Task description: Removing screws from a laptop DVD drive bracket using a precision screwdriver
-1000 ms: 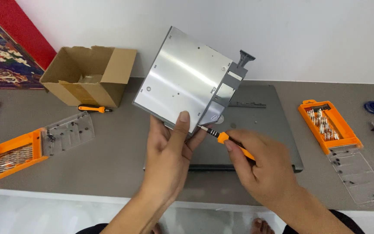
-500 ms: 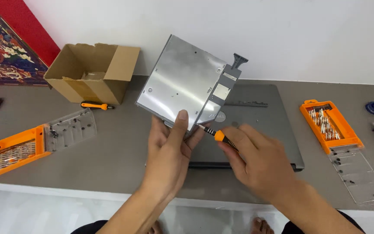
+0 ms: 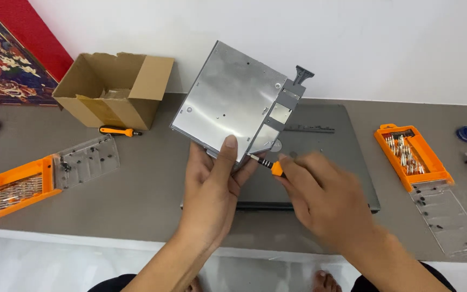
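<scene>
Drive, a flat silver metal box, is held up in the air above the grey table, tilted with its wide face toward the camera, so that its lower corner is easy to reach. Left hand grips it at that lower corner: the thumb lies flat on the front face and the other fingers are closed behind, so the hand is shut firmly on the drive. Right hand is curled around a small screwdriver with an orange collar, and the tip points at the lower edge of the drive, just beside the left thumb. I cannot tell if the tip sits in a screw.

Under the hands lies a closed dark laptop, probably flat there as a work base. On the left, an orange bit case lies open with its clear lid beside it; on the right a second bit case lies open too, both within reach. Farther back, a second orange screwdriver lies just in front of an open cardboard box, near the white wall.
</scene>
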